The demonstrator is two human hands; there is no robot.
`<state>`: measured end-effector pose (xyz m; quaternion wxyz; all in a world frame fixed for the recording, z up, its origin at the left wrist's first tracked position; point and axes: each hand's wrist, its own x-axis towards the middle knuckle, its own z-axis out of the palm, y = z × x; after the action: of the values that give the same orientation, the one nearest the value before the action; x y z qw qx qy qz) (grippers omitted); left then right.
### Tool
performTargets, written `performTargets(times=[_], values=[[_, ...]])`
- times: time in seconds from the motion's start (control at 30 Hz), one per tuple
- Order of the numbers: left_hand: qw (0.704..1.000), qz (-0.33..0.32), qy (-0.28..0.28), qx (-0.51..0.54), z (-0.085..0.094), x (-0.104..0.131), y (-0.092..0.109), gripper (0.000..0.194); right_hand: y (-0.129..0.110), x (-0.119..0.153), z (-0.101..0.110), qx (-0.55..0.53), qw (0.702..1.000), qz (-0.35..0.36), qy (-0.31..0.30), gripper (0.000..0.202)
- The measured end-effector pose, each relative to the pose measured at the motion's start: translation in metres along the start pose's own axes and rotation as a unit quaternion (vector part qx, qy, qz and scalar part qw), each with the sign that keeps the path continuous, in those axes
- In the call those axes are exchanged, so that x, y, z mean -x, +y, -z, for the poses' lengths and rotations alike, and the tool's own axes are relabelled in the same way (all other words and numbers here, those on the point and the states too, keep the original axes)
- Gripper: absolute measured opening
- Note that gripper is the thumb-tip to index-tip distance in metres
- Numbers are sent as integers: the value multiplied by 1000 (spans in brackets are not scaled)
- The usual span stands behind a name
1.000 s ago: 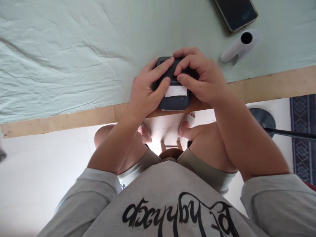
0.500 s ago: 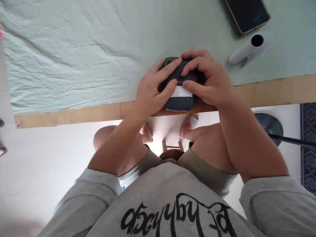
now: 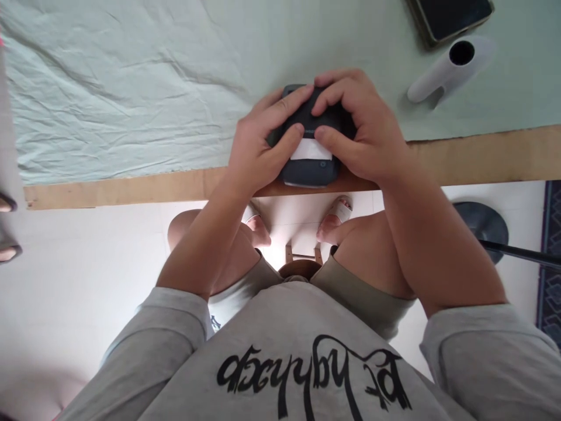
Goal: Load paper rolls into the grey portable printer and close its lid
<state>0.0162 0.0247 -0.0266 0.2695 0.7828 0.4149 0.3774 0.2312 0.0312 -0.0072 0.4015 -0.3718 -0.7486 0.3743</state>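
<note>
A dark device (image 3: 309, 173) with a power mark and a white paper strip (image 3: 311, 149) across it lies at the table's near edge. My left hand (image 3: 266, 137) wraps its left side, with a fingertip on its top and the thumb by the strip. Around the right side curls my right hand (image 3: 362, 126), fingers bent over the top and the thumb at the strip's upper edge. The undersides of both palms are hidden.
A light green cloth (image 3: 131, 88) covers the table, whose wooden edge (image 3: 175, 186) faces me. At the right are a phone (image 3: 453, 17) and a white scanner-like object (image 3: 451, 67). Below stand a round black base (image 3: 480, 225) and a stool (image 3: 300, 269).
The device and both hands sit slightly higher and further left in the picture; the table edge has shifted up too, as the view moved. The hands keep their hold.
</note>
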Motion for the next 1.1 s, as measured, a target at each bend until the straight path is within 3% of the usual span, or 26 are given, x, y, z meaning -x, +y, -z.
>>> performTargets(times=[0.23, 0.37, 0.53, 0.87, 1.1], values=[[999, -35, 18, 26, -4, -2, -10, 39, 0, 4, -5, 44, 998, 44, 24, 16], [998, -59, 6, 35, -5, -1, -11, 48, 1, 5, -6, 56, 996, 63, 32, 17], [998, -32, 3, 46, -4, 1, -5, 28, 5, 4, -4, 64, 994, 84, 27, 15], [998, -43, 7, 53, -5, -1, 8, 24, 0, 3, -4, 99, 992, 76, 29, 11], [999, -28, 14, 33, -6, 1, -8, 29, 4, 3, -5, 101, 992, 68, 26, 12]])
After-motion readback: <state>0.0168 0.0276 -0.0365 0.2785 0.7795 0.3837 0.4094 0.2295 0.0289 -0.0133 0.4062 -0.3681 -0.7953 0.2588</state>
